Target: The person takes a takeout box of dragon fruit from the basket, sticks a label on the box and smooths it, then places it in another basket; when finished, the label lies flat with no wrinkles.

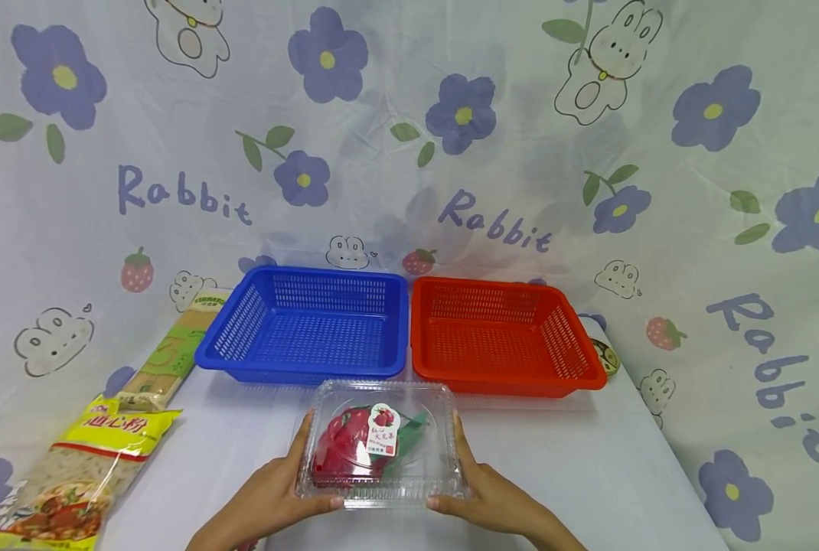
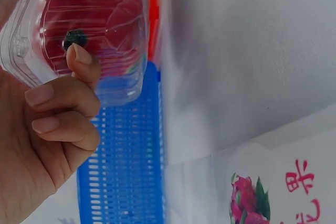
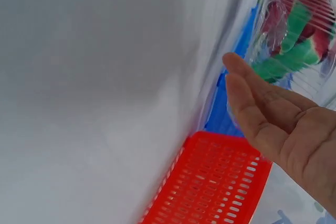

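Observation:
A clear plastic clamshell box (image 1: 423,459) is held up between two hands in front of the baskets. Inside it lie a red dragon fruit (image 1: 344,448) and a green leafy piece; a white label (image 1: 384,432) is stuck on the lid. My left hand (image 1: 268,490) grips the left end, thumb along the near edge. My right hand (image 1: 495,493) holds the right end, its thumb also at the near edge. In the left wrist view, curled fingers (image 2: 68,98) press under the box. The right wrist view shows longer, straighter fingers (image 3: 257,108) against its side.
Behind the box stand a blue basket (image 1: 306,376) and, to its right, a red basket (image 1: 499,386). A yellow-topped food bag (image 1: 72,482) and a longer green-labelled packet (image 1: 175,344) lie at left. A round-patterned item (image 1: 605,356) shows past the red basket. White paper with a dragon-fruit picture (image 2: 249,198) lies below.

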